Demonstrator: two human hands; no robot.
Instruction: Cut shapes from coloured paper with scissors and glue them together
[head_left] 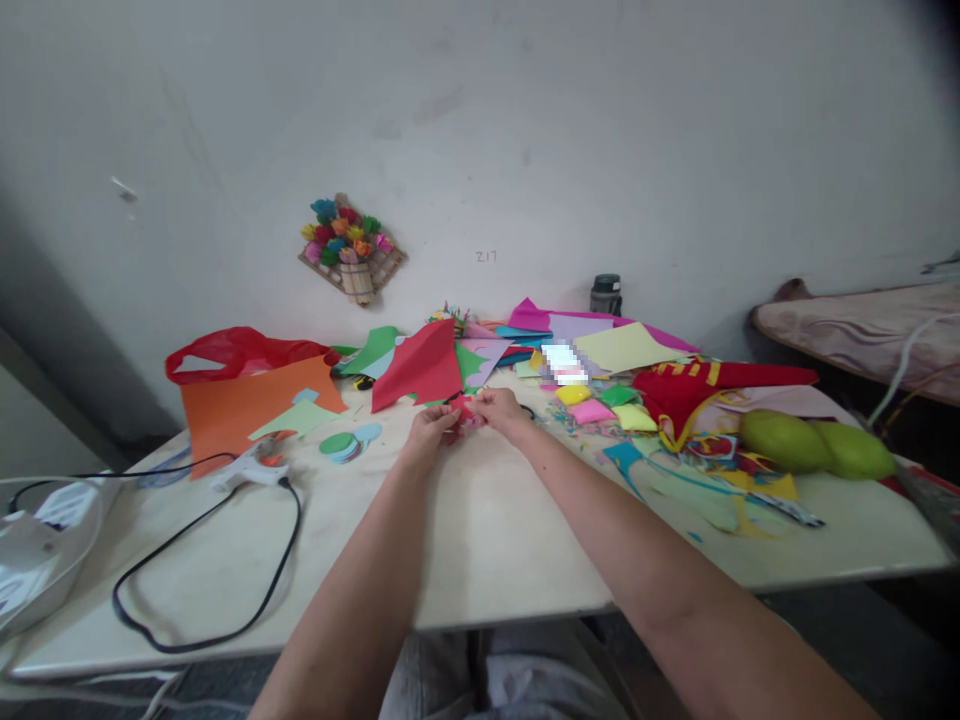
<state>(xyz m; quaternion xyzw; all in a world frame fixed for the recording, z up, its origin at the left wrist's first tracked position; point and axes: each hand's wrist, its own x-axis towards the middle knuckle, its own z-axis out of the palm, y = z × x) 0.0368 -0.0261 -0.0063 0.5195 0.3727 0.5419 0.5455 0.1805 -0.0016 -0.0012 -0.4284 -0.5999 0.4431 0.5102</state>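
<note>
Both hands meet over the tabletop [510, 540], well in from its near edge. Left hand [435, 428]: thumb and fingers pressed together on the left side of a small red paper cutout [462, 406]. Right hand [501, 408]: fingertips bunched, pinching the same piece from its right. The cutout sits between the 2 sets of fingers; whether it touches the surface, cannot tell. Outline partly covered by the fingers.

Handling, as judged: very light, thin, a little stiff but quick to crease; narrow points could tear. Little slip expected against dry skin. Best hold: a flat, gentle pinch at opposite edges, thumb below or above, clear of any points.

Around the fingers: just beyond and left, a bent red paper sheet [424, 365] with a notched near edge. Left of the fingers, a stack of paper circles [341, 446], green on top; farther left, a white glue gun [259, 468] with black cable, beside an orange paper sheet [247, 405]. Just right of the right fingers, a black loop [528, 412], mostly hidden, perhaps a scissors handle. Farther right, 4 small coloured packets [591, 411] among paper scraps, then 2 large green fruits [784, 440].
</note>
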